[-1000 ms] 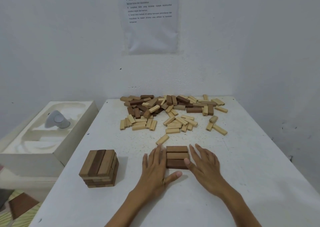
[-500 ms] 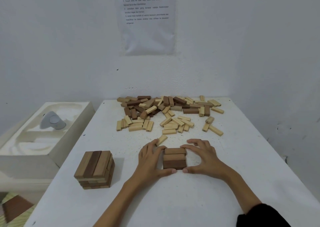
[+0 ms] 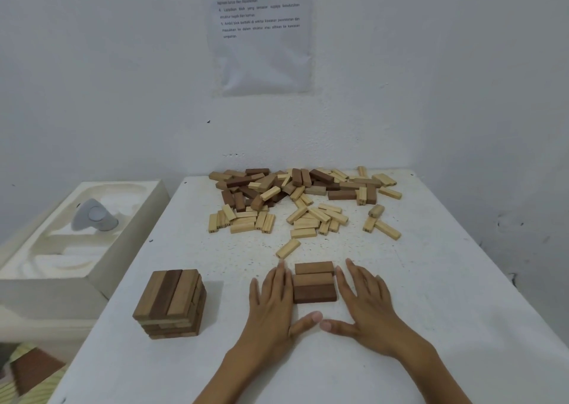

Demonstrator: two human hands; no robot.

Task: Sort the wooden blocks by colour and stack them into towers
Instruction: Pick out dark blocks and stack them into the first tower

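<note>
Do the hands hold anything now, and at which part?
Nothing is held. The left hand and the right hand lie flat, fingers straight, beside the short ends of the three brown blocks.

Flat hands (image 3: pixel 272 303) (image 3: pixel 366 303) flank three brown blocks (image 3: pixel 314 282) on table (image 3: pixel 431 311)

White table (image 3: pixel 431 326), surface speckled, set into a corner of white walls (image 3: pixel 92 80). A printed sheet (image 3: pixel 261 49) is fixed to the back wall above it, several lines of small text. Left of table: white moulded tray (image 3: pixel 40 268) holding a grey object (image 3: pixel 92 219), possibly a mask. Lower left, on floor: striped cloth (image 3: pixel 34 385).
</note>
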